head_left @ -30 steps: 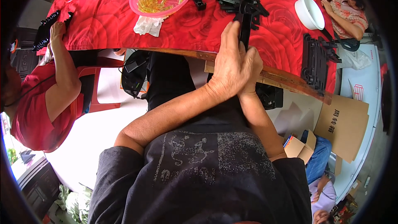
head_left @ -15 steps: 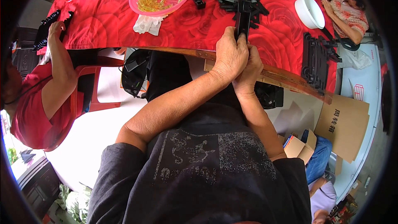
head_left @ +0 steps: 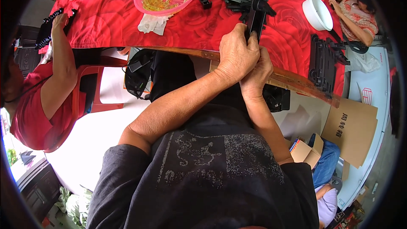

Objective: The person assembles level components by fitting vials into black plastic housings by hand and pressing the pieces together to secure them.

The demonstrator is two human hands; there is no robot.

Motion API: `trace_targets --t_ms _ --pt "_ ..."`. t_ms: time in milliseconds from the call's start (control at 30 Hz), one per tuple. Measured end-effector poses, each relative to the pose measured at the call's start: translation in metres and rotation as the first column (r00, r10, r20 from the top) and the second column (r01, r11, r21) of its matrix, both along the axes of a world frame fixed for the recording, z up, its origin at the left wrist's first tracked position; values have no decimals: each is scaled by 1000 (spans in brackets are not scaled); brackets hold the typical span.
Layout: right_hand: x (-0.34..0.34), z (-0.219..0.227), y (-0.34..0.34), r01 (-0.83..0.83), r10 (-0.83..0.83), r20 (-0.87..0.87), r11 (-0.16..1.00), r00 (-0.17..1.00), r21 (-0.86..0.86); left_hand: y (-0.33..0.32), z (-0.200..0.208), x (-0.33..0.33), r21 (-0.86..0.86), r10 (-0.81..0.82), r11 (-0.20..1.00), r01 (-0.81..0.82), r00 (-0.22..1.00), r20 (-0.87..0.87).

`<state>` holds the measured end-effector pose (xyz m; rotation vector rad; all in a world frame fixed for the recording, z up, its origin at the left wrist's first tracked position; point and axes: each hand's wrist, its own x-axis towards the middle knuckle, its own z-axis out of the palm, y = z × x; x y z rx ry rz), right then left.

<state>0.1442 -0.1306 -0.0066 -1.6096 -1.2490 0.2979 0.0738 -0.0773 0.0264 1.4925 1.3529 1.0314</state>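
Note:
A long black plastic part (head_left: 256,18) with a rounded far end rises from my two hands, over the near edge of the red table. My left hand (head_left: 238,54) is closed around its lower end, thumb and fingers pressed along its sides. Tucked close against it, my right hand (head_left: 259,71) is also closed at the base of the part; its fingertips are largely hidden. Just beyond the part lies a loose pile of small black strips (head_left: 239,1).
A pink basket (head_left: 137,1) holds yellow translucent pieces, with white tissue (head_left: 153,24) beside it. At right are a white bowl (head_left: 308,13) and stacked black parts (head_left: 321,65). Co-workers sit at left (head_left: 46,106) and far right (head_left: 358,17). A wooden edge (head_left: 292,81) borders the table.
Both hands and the black part have shifted slightly to the right, and the part's far end now leans further right. The grip looks the same.

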Motion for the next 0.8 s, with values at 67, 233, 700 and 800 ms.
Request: trace_targets --t_ms 67,233,700,800 --pt "0 -3 0 -7 7 -34 1000 999 1 -1 -1 0 -14 8 1000 -8 1000 10" --pt "0 -4 0 -23 23 -26 1000 999 14 1 1 0 -48 20 999 -19 1000 14" --pt "-6 -1 4 -41 30 -183 997 983 -58 11 -1 -5 15 67 998 -67 998 -19" --pt "-5 1 4 -60 39 -269 996 962 -69 13 -6 -5 38 62 997 -61 997 -35"
